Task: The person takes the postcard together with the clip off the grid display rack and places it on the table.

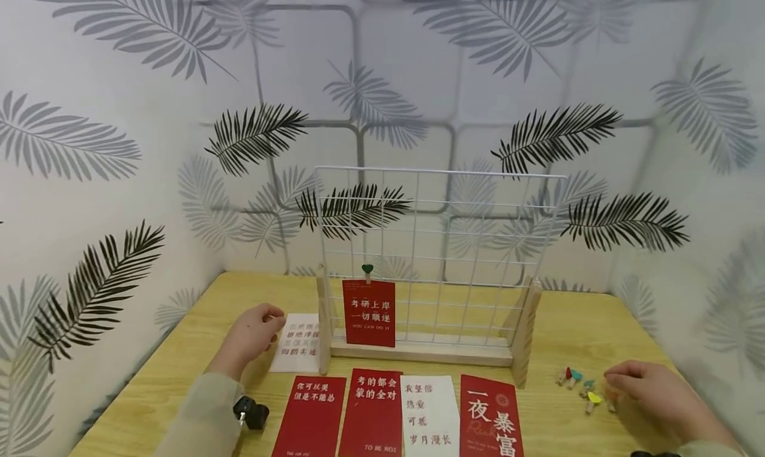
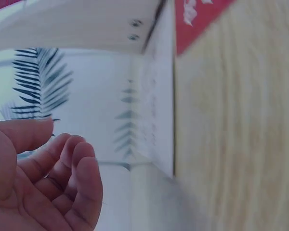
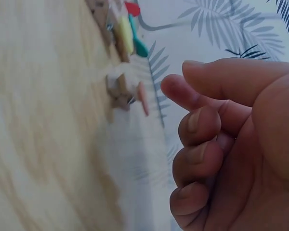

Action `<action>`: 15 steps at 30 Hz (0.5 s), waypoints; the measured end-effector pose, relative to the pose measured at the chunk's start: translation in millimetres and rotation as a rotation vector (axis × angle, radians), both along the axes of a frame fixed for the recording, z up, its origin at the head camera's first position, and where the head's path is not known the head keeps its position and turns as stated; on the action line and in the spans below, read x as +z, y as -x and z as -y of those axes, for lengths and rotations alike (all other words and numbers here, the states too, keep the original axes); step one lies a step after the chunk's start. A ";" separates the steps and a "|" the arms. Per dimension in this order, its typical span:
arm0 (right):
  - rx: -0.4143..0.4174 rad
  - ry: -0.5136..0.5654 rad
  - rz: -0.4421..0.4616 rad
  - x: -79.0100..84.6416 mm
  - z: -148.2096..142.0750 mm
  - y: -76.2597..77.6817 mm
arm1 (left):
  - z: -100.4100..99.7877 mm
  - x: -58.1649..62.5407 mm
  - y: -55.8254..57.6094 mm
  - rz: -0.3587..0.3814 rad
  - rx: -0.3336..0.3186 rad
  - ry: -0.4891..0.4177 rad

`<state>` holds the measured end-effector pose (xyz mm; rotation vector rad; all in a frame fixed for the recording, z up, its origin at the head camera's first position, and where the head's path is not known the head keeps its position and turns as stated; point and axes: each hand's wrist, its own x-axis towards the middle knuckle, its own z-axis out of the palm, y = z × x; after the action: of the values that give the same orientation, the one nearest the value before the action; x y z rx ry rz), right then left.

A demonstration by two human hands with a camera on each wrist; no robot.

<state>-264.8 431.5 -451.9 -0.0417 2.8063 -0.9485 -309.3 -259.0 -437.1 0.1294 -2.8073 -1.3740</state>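
Observation:
My left hand (image 1: 251, 331) hovers by a white card (image 1: 295, 351) with printed characters, which lies on the table left of the stand. Its fingers are loosely curled with nothing between them, as the left wrist view shows. Over at the right, my right hand (image 1: 648, 390) is beside a small group of wooden clips (image 1: 588, 396) with coloured tops. In the right wrist view its fingers bend loosely and hold nothing, a little apart from one clip (image 3: 120, 86). A red card (image 1: 369, 321) hangs on the white wire grid (image 1: 442, 172) from a green heart clip (image 1: 367, 269).
The grid stands on a wooden base (image 1: 418, 354) with two side posts. In front lie red cards (image 1: 307, 417), (image 1: 370, 424) and a white card (image 1: 430, 414), with another red card (image 1: 490, 430) at their right. A patterned wall closes off the wooden table (image 1: 574, 331).

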 end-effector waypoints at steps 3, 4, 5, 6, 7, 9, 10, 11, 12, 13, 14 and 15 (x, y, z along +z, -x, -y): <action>-0.008 0.035 -0.006 5.7 6.0 0.9 | -6.3 5.3 -4.3 -0.048 0.007 -0.012; -0.012 0.042 -0.004 8.6 8.0 0.9 | -8.6 7.1 -5.7 -0.063 0.006 -0.019; -0.011 0.042 -0.011 11.7 9.8 0.7 | -11.0 8.7 -6.9 -0.077 0.006 -0.024; -0.010 0.041 -0.020 15.8 12.0 0.1 | -13.8 10.6 -8.1 -0.089 0.006 -0.031; -0.006 0.037 -0.028 20.0 15.9 -0.4 | -14.8 11.5 -9.7 -0.102 0.007 -0.034; -0.001 0.027 -0.058 29.6 25.9 -3.8 | -16.6 13.5 -12.2 -0.129 0.008 -0.032; 0.001 0.023 -0.080 34.3 31.4 -5.9 | -17.6 14.8 -13.5 -0.140 0.009 -0.032; 0.003 0.024 -0.095 39.4 37.4 -7.8 | -18.5 16.0 -14.5 -0.150 0.012 -0.031; 0.004 0.026 -0.112 44.3 43.9 -9.8 | -19.2 17.5 -15.8 -0.162 0.014 -0.030; 0.004 0.020 -0.132 48.3 50.4 -11.6 | -19.9 19.0 -17.2 -0.176 0.016 -0.027; 0.005 0.009 -0.159 51.6 57.2 -13.2 | -20.8 20.7 -18.8 -0.188 0.017 -0.028; 0.009 0.004 -0.182 54.5 63.6 -14.3 | -21.9 22.4 -20.8 -0.199 0.018 -0.030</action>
<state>-250.5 367.9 -397.3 -0.1485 2.9662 -0.9950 -288.6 -237.1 -414.7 0.0172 -2.6179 -1.3443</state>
